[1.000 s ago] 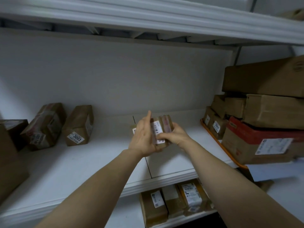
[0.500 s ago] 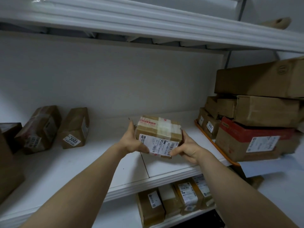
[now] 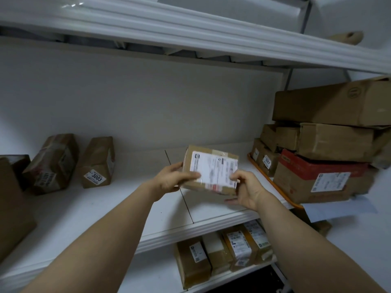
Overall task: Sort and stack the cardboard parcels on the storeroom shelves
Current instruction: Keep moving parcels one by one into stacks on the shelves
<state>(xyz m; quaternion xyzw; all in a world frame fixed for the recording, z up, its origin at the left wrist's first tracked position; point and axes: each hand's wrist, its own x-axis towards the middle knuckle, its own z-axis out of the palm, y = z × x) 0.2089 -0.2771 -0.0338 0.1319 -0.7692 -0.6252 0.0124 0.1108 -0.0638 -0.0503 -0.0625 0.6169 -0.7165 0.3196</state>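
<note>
A small cardboard parcel (image 3: 211, 168) with a large white shipping label facing me is held above the middle white shelf (image 3: 110, 208). My left hand (image 3: 173, 179) grips its left edge, thumb on the label. My right hand (image 3: 246, 189) pinches its lower right corner. The parcel is tilted, its label side turned up toward the camera. Two taped brown parcels lie at the shelf's left: one marked 3003 (image 3: 98, 161) and a larger one (image 3: 51, 163) beside it.
A stack of bigger boxes (image 3: 330, 142) on an orange tray (image 3: 273, 187) fills the right of the shelf. A dark box (image 3: 12, 208) stands at the far left edge. Several labelled parcels (image 3: 224, 250) sit on the shelf below. Another shelf board (image 3: 169, 32) hangs overhead.
The parcel has been rotated in both hands, from end-on, to its taped top up, to its labelled face toward me. My hands shifted along its edges.
</note>
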